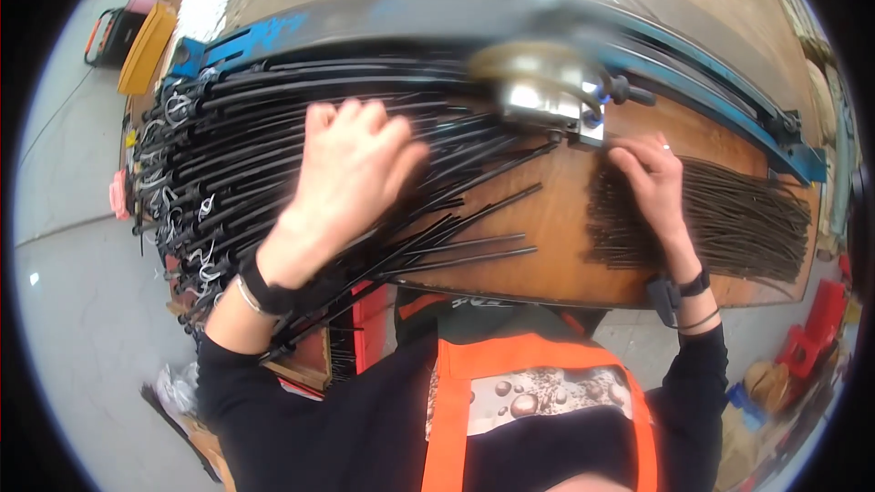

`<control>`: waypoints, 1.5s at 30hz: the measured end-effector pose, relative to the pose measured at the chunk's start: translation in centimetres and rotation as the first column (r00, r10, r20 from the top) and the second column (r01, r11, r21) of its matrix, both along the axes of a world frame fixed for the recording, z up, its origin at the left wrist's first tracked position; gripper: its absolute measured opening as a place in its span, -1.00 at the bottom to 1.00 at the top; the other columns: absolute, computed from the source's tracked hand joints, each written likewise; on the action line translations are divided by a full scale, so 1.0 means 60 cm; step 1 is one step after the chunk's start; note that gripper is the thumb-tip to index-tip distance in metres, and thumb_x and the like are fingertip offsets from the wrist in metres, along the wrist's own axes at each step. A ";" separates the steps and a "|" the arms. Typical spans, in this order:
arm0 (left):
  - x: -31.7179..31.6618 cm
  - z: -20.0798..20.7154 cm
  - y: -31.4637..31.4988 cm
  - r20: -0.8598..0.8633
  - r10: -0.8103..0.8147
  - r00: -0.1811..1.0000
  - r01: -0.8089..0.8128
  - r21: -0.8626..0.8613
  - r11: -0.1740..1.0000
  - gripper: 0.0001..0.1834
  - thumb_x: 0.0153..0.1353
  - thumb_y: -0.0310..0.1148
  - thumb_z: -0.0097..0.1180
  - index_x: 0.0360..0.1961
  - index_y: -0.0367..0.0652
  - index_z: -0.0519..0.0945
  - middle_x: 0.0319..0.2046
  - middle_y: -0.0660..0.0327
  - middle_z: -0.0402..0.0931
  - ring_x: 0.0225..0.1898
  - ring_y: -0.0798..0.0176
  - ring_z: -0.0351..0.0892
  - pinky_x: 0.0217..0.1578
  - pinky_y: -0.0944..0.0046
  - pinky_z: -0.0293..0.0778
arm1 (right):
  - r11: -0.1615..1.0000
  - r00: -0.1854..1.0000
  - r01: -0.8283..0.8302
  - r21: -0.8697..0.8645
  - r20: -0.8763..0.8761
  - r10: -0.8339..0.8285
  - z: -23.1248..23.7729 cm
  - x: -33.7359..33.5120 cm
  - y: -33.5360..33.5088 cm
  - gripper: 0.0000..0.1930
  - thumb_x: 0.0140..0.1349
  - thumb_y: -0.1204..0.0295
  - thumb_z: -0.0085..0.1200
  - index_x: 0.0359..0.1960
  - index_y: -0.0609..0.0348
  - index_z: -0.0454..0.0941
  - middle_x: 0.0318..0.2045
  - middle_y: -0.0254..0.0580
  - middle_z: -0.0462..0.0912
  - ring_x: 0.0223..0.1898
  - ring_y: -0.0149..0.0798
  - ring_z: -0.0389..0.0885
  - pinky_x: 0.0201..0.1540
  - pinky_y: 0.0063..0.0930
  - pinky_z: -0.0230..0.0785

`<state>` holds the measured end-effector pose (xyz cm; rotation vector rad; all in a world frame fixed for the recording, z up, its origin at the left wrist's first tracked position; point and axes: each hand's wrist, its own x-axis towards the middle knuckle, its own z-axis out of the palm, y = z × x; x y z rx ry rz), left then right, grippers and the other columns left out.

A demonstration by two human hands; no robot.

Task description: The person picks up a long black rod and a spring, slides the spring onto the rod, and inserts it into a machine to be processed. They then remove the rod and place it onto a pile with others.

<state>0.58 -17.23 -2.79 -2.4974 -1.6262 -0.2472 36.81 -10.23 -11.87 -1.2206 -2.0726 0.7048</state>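
Head view, left hand [354,159] over black tubes [239,151], right hand [654,180] near metal block [540,102]

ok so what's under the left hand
Long black tubes show on both sides of the left hand. The stretches directly under it are covered, and whether it grips any is hidden.

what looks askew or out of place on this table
Several black tubes at the near edge of the main pile splay across the wooden tabletop at differing angles, unlike the mostly parallel rows.
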 end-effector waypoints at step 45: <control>0.441 0.066 0.112 0.287 -0.380 0.879 0.461 -0.311 0.831 -0.74 0.28 -0.45 0.10 -0.01 -0.10 0.60 -0.43 0.00 0.59 -0.47 -0.08 0.60 -0.48 0.09 0.47 | 0.778 0.974 -0.180 0.602 0.219 0.055 0.065 0.284 -0.017 -0.62 0.18 0.37 0.14 0.06 0.10 0.55 -0.51 -0.39 0.55 -0.42 -0.26 0.54 -0.63 -0.41 0.39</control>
